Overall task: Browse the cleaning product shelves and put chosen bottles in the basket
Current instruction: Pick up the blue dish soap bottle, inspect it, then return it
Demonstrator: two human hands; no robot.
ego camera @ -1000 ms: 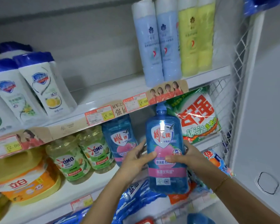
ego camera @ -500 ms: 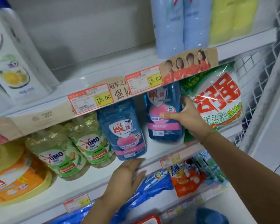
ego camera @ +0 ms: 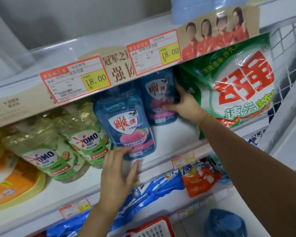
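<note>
Reaching under the upper shelf's price strip, your right hand (ego camera: 183,103) gripped the rear translucent blue plastic bottle with a red, white and pink label (ego camera: 158,93); your thumb lay across the label front and your fingers curled round its right side; a thin gold bracelet (ego camera: 204,118) circled that wrist. That bottle stood upright on the white middle shelf (ego camera: 176,134), set back, between a matching front blue bottle (ego camera: 126,124) and a large green and white detergent bag with red characters (ego camera: 232,86), which touched the back of your hand. Your left hand (ego camera: 120,170) was open, fingers straight and spread; the fingertips touched the bottom of the front blue bottle's label, and the thumb lay along the shelf's front edge. Left of that bottle stood two pale green clear OMO bottles (ego camera: 85,134), side by side and touching; further left sat a yellow and orange tub (ego camera: 12,182), partly cut off. Two red-bordered price tags with yellow 18.00 panels (ego camera: 75,79) hung on the upper shelf edge. On the lower shelf lay shiny blue packets (ego camera: 154,187) and an orange packet (ego camera: 200,180). The red plastic basket (ego camera: 154,226) showed at the bottom edge, below your left forearm; whether it held any bottle could not be seen.
</note>
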